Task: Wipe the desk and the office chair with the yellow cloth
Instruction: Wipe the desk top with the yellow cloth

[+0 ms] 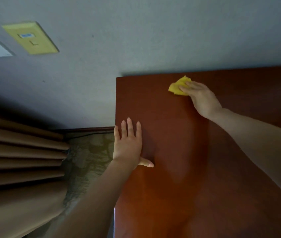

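Cloth note: the yellow cloth (177, 87) lies bunched on the desk (170, 186) under the fingertips of the right hand (200, 99), close to the far edge where the desk meets the wall (153, 40). The right hand's fingers lie stretched over the cloth and press it down. No pinch is visible, though the hand is slightly blurred. Most of the wad pokes out ahead of and to the left of the fingertips.

The left hand (127, 143) rests flat with fingers straight, holding nothing. It lies nearer the person, well apart from the cloth, at the desk's left edge.

Judgement: the cloth is light, soft and limp. It will crumple, and may slide out from under flat fingers on the smooth, glossy top. A better hold would put more of the wad beneath the palm, with the thumb hooked over its edge. The desk is stiff and should take firm pressure. The office chair is not in view.
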`<state>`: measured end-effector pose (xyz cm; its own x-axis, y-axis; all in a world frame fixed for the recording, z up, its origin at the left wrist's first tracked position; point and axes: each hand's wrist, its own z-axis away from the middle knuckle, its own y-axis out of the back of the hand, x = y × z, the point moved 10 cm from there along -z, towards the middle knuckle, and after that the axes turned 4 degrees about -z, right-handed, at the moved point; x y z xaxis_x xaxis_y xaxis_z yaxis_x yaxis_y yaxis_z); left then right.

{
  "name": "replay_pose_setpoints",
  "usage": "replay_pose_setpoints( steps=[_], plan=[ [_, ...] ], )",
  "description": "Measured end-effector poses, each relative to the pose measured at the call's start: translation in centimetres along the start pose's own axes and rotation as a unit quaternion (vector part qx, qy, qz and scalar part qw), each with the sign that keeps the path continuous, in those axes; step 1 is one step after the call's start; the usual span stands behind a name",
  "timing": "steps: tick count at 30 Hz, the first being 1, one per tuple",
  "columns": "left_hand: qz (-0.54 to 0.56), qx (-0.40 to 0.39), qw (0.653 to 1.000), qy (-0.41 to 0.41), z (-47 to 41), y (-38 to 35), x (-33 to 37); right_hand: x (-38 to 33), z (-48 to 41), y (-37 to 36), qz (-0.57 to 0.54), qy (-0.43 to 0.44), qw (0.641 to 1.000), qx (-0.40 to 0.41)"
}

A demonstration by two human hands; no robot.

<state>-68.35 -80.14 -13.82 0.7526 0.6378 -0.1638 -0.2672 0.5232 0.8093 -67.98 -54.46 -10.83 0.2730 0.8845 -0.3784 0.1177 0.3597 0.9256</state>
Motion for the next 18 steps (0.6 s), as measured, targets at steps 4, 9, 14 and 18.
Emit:
replay_pose_setpoints(
  steps=[4,9,14,18],
  plan=[
    [0.006,0.001,1.0,0.003,0.0,-0.1,0.0,-1.0,-4.8,-0.9,0.024,-0.071,0.997,0.0],
    [-0.002,-0.002,1.0,0.007,-0.1,0.0,0.1,-4.4,-7.6,-2.2,0.022,-0.058,0.998,-0.022],
    [0.005,-0.001,1.0,0.009,0.0,0.0,-0.2,-10.1,-5.4,-4.2,0.003,0.042,0.999,-0.033],
    [0.007,-0.002,1.0,0.009,0.3,0.1,-0.5,-12.0,0.2,-4.8,-0.008,0.119,0.991,-0.057]
  ],
)
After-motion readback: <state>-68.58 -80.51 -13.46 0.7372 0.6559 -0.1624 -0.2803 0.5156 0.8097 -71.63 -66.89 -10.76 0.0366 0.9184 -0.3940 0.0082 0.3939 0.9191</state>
